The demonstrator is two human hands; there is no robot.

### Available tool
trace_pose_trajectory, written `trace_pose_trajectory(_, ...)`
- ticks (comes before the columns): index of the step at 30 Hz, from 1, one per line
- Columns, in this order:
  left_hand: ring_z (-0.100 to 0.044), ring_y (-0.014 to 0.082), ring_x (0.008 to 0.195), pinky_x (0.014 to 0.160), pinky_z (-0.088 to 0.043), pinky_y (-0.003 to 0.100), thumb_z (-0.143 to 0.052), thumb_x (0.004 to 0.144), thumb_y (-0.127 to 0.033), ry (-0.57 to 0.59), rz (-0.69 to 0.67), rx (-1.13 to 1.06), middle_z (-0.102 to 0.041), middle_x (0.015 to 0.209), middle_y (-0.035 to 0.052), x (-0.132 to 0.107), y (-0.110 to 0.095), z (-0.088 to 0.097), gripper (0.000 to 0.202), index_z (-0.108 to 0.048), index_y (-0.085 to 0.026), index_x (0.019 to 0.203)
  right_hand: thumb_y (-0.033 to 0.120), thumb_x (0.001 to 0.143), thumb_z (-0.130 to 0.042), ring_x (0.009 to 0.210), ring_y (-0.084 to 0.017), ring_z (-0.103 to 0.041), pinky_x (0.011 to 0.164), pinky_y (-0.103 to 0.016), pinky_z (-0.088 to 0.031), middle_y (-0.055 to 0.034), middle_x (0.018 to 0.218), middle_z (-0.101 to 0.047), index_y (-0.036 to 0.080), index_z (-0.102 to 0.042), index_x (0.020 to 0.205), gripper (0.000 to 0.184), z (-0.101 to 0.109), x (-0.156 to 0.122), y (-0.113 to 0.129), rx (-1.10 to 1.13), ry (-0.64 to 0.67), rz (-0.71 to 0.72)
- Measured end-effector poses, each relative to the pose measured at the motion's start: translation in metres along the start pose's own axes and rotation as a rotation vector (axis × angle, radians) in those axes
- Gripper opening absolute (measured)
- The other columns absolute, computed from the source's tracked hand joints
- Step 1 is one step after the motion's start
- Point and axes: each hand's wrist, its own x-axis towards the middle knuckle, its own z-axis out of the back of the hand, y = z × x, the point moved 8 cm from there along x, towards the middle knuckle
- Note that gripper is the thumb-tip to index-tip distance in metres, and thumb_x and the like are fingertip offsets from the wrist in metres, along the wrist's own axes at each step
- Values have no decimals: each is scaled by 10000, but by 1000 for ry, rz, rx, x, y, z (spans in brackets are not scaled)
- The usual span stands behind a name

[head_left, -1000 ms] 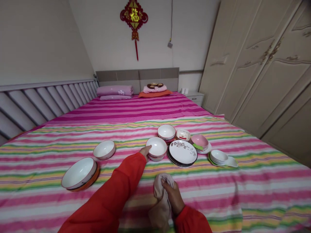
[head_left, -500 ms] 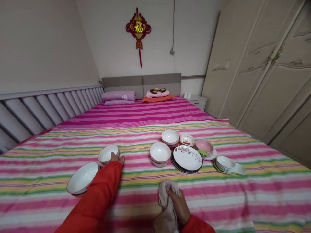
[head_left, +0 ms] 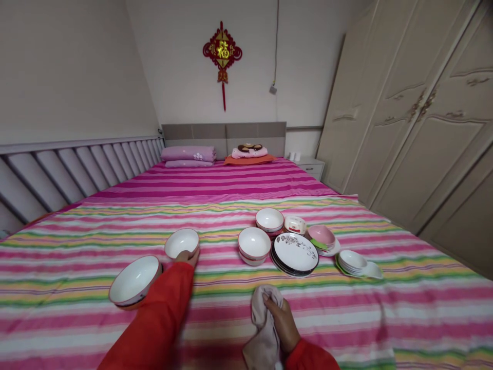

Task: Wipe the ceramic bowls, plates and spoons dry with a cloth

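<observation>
My left hand point(head_left: 188, 257) grips the near right rim of a white bowl point(head_left: 182, 242), its fingers partly hidden by the bowl and the red sleeve. Just left of my forearm sits a larger white bowl point(head_left: 134, 280), stacked on something darker. Closer to me, my right hand point(head_left: 285, 324) is closed round a crumpled beige cloth point(head_left: 265, 306). Between the hands and farther out are two stacks of red-rimmed bowls, a near one point(head_left: 254, 244) and a far one point(head_left: 269, 219). A stack of dark-edged plates point(head_left: 296, 253) with a flower print lies beside them.
A small patterned bowl point(head_left: 295, 224), a pink bowl point(head_left: 321, 235) on white dishes, and small white dishes point(head_left: 353, 260) stand to the right. Everything rests on a striped bedspread point(head_left: 215, 308). A railing point(head_left: 80, 169) runs along the left; wardrobes point(head_left: 408, 128) stand at right.
My left hand has moved to the right with the white bowl, bringing it away from the larger bowl. My right hand keeps the cloth in nearly the same place. The view has shifted slightly.
</observation>
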Motion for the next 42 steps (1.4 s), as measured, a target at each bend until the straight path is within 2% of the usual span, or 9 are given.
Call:
trace_pose_trajectory(3, -570, 200, 1058, 810, -543, 314, -388, 775, 10, -21, 61, -150, -563, 1155, 28, -19, 20, 3, 579, -390, -272, 1282, 411, 561, -795, 720, -221, -617, 666, -301, -488, -58, 724, -685, 128, -694, 816, 394, 1, -1, 2, -7, -22, 3)
trace_pose_trajectory(6, -590, 227, 1053, 827, -554, 378, -360, 593, 74, 39, 126, -258, -584, 1127, 47, -49, 41, 4, 791, -344, -247, 1315, 407, 556, -796, 709, -209, -624, 660, -286, -487, -53, 729, -691, 121, -691, 811, 397, 1, -2, 3, -4, -21, 1)
trace_pose_trajectory(11, -610, 289, 1018, 791, -549, 465, -403, 548, 60, 164, 266, -304, -613, 1078, 108, -100, 80, 7, 720, -456, -168, 1230, 381, 559, -792, 692, -217, -642, 663, -305, -494, -50, 718, -698, 118, -687, 825, 388, 0, -5, 4, 17, -34, -11)
trace_pose_trajectory(15, -618, 293, 984, 760, -530, 533, -604, 702, -100, 163, 178, -177, -626, 1067, 107, -124, 95, 16, 463, -521, -204, 1145, 323, 556, -799, 713, -219, -650, 674, -319, -503, -58, 754, -701, 116, -675, 855, 385, -4, -14, 6, 61, -38, -29)
trace_pose_trajectory(21, -597, 279, 1010, 758, -530, 510, -704, 700, -348, 242, 137, -122, -596, 1144, 116, -140, 106, 18, 507, -515, -227, 1155, 241, 548, -810, 724, -171, -643, 670, -298, -508, -23, 857, -684, 173, -544, 1162, 673, -7, -40, 26, 145, -54, -6)
trace_pose_trajectory(27, -635, 222, 875, 670, -558, 398, -665, 699, -486, 272, 91, -17, -612, 1071, 114, -137, 118, 17, 534, -509, -213, 1131, 323, 671, -725, 698, -167, -621, 666, -287, -497, -5, 726, -663, 160, -634, 802, 228, -53, -48, 83, 126, 71, 73)
trace_pose_trajectory(31, -644, 215, 820, 579, -543, 313, -694, 640, -526, 266, 31, 42, -636, 990, 92, -131, 125, 22, 584, -521, -213, 1102, 327, 695, -699, 719, -161, -613, 694, -282, -491, -8, 762, -669, 160, -634, 830, 224, -82, -39, 105, 68, -8, 242)
trace_pose_trajectory(38, -570, 112, 523, 454, -422, 189, -682, 580, -608, 359, -2, 77, -634, 683, 8, -125, 128, 25, 666, -549, -168, 1062, 327, 681, -675, 997, -233, -589, 896, -392, -448, -78, 1059, -655, 191, -632, 1040, 386, -112, -28, 35, -452, 270, 340)
trace_pose_trajectory(42, -568, 102, 525, 461, -416, 184, -687, 588, -587, 348, -38, 69, -652, 726, 15, -124, 127, 24, 652, -560, -169, 1073, 282, 767, -582, 1128, -234, -520, 984, -422, -385, -106, 1190, -592, 198, -599, 1136, 379, -106, -33, 30, -782, 318, 512)
